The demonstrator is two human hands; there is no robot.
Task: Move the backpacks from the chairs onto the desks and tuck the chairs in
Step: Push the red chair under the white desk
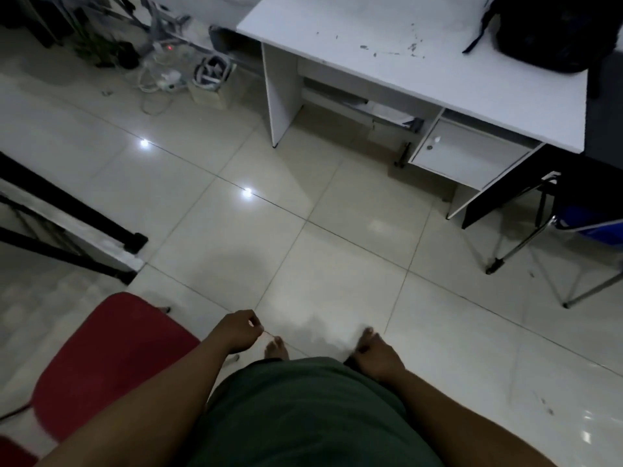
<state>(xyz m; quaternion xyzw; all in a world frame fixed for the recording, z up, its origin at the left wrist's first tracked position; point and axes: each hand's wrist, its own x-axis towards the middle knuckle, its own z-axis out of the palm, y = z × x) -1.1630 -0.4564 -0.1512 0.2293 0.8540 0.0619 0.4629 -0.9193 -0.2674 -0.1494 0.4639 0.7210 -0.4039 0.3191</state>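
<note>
A black backpack (pixel 553 28) lies on the white desk (pixel 387 59) at the top right. A chair with a red seat (pixel 111 362) stands at the lower left, away from the desk, with nothing on it. A blue-seated chair with metal legs (pixel 586 227) sits at the right edge, partly under a dark desk. My left hand (pixel 241 330) hangs just right of the red seat, fingers curled and holding nothing. My right hand (pixel 379 357) hangs low in front of my body, fingers curled in and holding nothing.
Pale floor tiles (pixel 303 237) lie between me and the desk. Cables, a power strip (pixel 167 79) and a small box sit on the floor at top left. A black stair railing (pixel 67 210) runs along the left. My bare feet show below my hands.
</note>
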